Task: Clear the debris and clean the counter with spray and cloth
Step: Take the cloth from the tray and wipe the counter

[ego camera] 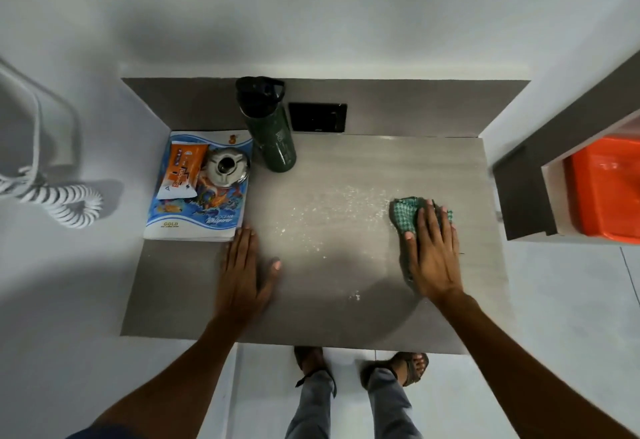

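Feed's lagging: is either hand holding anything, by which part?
Nothing is gripped. The right hand presses flat on the green checked cloth; the left hand rests on the counter.

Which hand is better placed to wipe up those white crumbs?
The right hand: it presses the green checked cloth on the counter, right of the white crumbs. The left hand lies flat, holding nothing.

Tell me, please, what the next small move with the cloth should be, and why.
Probably sweep the cloth leftward across the counter: the right hand presses it flat at the right side, white crumbs lie scattered between the hands, and the left hand rests flat beyond them.
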The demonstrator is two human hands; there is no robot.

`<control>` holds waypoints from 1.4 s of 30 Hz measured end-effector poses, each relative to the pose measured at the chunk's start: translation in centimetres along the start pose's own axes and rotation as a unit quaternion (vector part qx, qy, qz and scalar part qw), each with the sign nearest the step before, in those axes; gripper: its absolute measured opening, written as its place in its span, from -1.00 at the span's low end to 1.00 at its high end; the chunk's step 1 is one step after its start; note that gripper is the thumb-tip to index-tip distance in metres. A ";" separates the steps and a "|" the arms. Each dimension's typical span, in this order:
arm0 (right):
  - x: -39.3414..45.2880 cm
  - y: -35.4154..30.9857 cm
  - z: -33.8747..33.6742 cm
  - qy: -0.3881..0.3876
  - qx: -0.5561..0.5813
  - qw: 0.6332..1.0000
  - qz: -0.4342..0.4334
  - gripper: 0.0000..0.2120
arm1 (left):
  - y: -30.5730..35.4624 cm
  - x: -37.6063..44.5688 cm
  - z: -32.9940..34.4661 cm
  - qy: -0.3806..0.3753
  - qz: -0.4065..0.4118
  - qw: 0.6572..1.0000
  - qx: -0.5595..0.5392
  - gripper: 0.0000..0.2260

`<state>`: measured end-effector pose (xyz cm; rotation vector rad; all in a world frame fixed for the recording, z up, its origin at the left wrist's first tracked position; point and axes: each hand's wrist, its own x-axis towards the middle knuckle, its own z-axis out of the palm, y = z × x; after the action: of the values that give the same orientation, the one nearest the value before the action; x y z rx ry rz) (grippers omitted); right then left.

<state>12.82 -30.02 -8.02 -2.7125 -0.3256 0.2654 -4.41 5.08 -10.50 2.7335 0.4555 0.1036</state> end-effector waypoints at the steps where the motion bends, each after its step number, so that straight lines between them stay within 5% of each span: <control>1: 0.5 0.5 0.6 -0.002 -0.013 1.000 -0.018 -0.35 | -0.5 -0.3 0.2 0.000 0.003 1.000 0.016 -0.23; 10: 7.6 -6.5 5.3 -0.001 -0.058 0.998 -0.003 -0.33 | -1.9 -0.6 1.4 0.014 0.021 0.997 0.067 -0.18; 19: 6.8 -18.6 10.6 -0.070 -0.041 0.985 -0.151 -0.38 | -2.3 -0.6 1.6 0.020 0.022 0.998 0.061 -0.18; 29: -6.9 -12.6 11.1 -0.048 -0.062 0.973 -0.217 -0.39 | -2.0 -0.4 0.9 0.000 0.022 0.998 0.057 -0.37; 35: -13.9 -2.5 7.4 -0.015 -0.075 0.996 -0.054 -0.40 | -2.4 -0.5 1.6 0.007 0.027 0.997 0.067 -0.35; 42: -9.6 5.6 1.8 0.034 -0.047 0.984 0.170 -0.36 | -2.4 -0.6 1.8 0.009 0.029 0.998 0.063 -0.33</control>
<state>4.30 -36.92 -10.61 -2.8527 0.1513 0.2563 -5.45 6.37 -13.05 2.8722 0.3989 0.1174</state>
